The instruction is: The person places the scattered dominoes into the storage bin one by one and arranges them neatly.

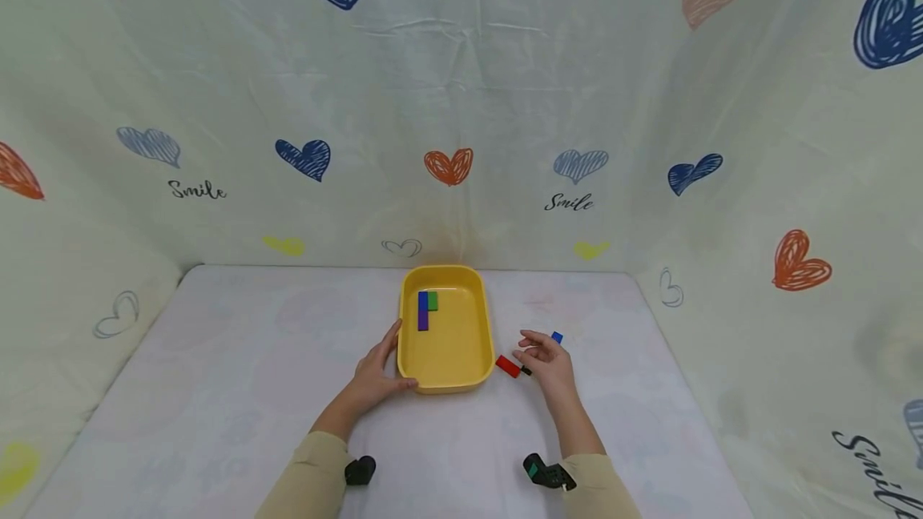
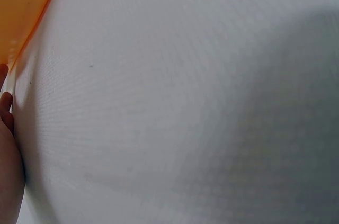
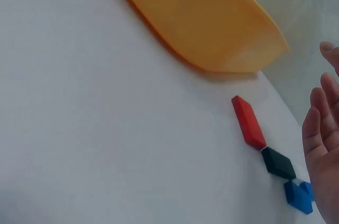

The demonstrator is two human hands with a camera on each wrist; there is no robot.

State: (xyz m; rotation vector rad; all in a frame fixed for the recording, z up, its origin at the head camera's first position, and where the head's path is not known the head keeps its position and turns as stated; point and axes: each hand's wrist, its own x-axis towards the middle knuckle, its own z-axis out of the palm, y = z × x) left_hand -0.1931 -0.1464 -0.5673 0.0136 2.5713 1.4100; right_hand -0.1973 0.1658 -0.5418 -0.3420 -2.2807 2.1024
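Note:
A yellow tray (image 1: 445,384) stands at the middle of the table, with a blue block (image 1: 423,299), a purple block (image 1: 423,319) and a green block (image 1: 433,300) lying together inside. My left hand (image 1: 375,375) rests against its left side, fingers along the wall and thumb at the near-left corner. To the right of the tray, my right hand (image 1: 548,360) hovers over loose blocks, fingers loosely bent and holding nothing. Beneath and beside it lie a red block (image 3: 249,122), a dark, nearly black block (image 3: 278,163) and blue pieces (image 3: 299,197), partly hidden by the hand.
A pale cloth covers the table (image 1: 252,359). Behind it and at both sides hang curtains (image 1: 505,102) printed with hearts. Each wrist carries a black device (image 1: 550,472) near the sleeve.

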